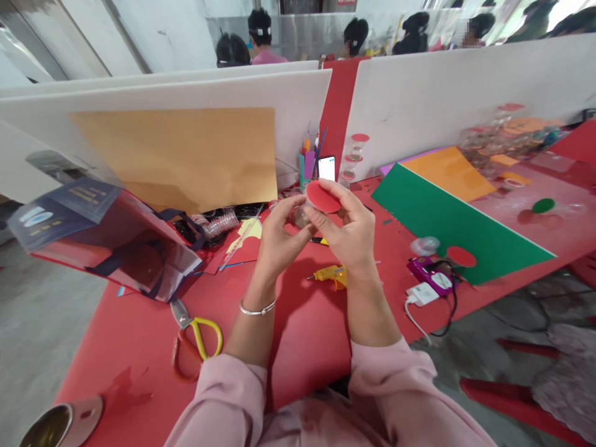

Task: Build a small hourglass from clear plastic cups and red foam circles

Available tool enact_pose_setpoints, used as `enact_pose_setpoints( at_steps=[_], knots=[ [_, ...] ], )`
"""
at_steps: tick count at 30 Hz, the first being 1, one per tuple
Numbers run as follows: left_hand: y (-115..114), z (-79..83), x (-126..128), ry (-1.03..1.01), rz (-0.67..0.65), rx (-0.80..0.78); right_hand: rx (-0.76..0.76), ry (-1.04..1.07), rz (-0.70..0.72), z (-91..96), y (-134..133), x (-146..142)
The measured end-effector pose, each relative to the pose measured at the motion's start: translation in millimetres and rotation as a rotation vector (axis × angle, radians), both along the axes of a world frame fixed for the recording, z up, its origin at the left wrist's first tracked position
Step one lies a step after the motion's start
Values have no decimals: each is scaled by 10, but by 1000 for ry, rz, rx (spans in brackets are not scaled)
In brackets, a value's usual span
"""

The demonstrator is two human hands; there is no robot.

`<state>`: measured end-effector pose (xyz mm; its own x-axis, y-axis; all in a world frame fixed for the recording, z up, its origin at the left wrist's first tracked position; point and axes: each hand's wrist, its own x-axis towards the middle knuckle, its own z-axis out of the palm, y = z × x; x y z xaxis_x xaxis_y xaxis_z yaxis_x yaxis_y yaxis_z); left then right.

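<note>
Above the middle of the red table, my two hands meet around a small piece of work. My right hand [347, 230] pinches a red disc [323, 197] between thumb and fingers, its flat face tilted upward. My left hand [284, 236] is closed on a clear, rounded plastic piece [299, 216], partly hidden behind the fingers and just below the disc. Whether disc and plastic are joined, I cannot tell. A yellow glue gun [330, 275] lies below my hands, partly covered by my right wrist. Scissors [195, 338] with yellow and orange handles lie to the left of my left forearm.
A bag [135, 248] stands at left, and a metal cup [49, 428] sits at the near left corner. Behind my hands are a phone [326, 167] and clear pieces with red discs [360, 138]. A green board [447, 223] and a purple power strip [431, 276] lie at right.
</note>
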<state>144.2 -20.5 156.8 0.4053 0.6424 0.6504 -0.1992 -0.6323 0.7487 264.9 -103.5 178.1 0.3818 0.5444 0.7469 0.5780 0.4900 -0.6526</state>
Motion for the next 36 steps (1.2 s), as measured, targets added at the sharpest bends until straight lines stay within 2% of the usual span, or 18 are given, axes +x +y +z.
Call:
enact_pose_setpoints(
  at_steps=[16, 25, 29, 33, 36],
  knots=[
    [-19, -22, 17, 105, -48, 63, 7, 58, 5, -3, -6, 7],
    [-47, 20, 28, 85, 8, -22, -105, 75, 55, -64, 55, 50],
    [-50, 22, 38, 88, 48, -7, -185, 30, 109, -47, 58, 56],
    [-101, 33, 53, 149, 98, 43, -211, -25, 69, -37, 62, 46],
    [-115, 30, 58, 167, 60, 38, -191, -34, 40, -33, 67, 44]
  ],
)
